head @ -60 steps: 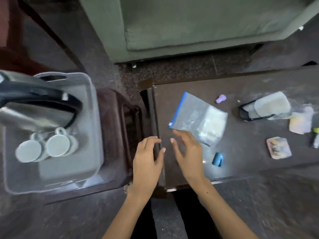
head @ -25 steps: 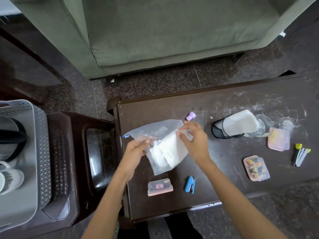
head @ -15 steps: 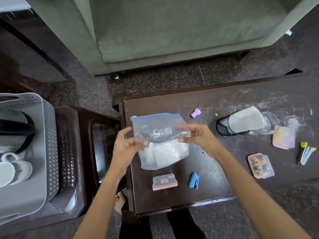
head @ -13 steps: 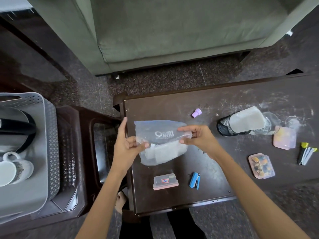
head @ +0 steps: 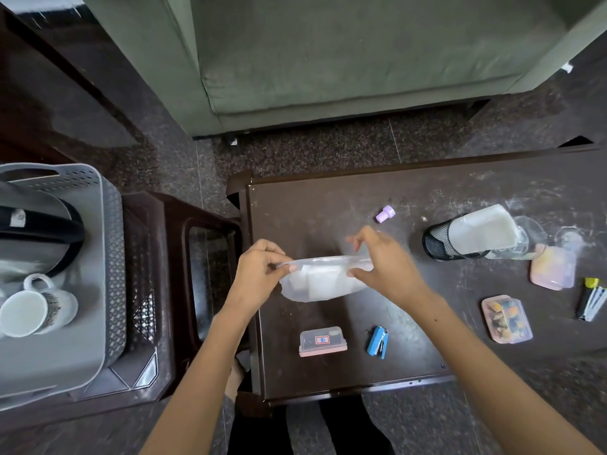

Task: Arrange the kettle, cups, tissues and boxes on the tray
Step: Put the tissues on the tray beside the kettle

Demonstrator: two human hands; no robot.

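Observation:
A clear zip bag of white tissues (head: 320, 282) hangs above the dark brown table (head: 427, 192). My left hand (head: 258, 274) pinches its left top edge and my right hand (head: 382, 261) pinches its right top edge. At the far left a grey perforated tray (head: 108, 257) rests on a brown stool; it holds a steel kettle with a black handle (head: 36, 231) and a white cup (head: 36, 308). On the table lie a small pink box with a red label (head: 322, 341), a pink box of coloured bits (head: 505, 318) and a pale pink box (head: 553, 267).
A black mesh holder (head: 440, 241) lies on its side with a white pack (head: 483, 229) in it, beside a clear glass. A blue stapler (head: 377, 341), a lilac cap (head: 385, 214) and markers (head: 591, 302) also lie on the table. A green sofa (head: 328, 54) stands behind.
Both hands picked the tissue bag up from the table, turned it upright, and now hold its top edge flat between them. The view shifted right, so the tray sits further left.

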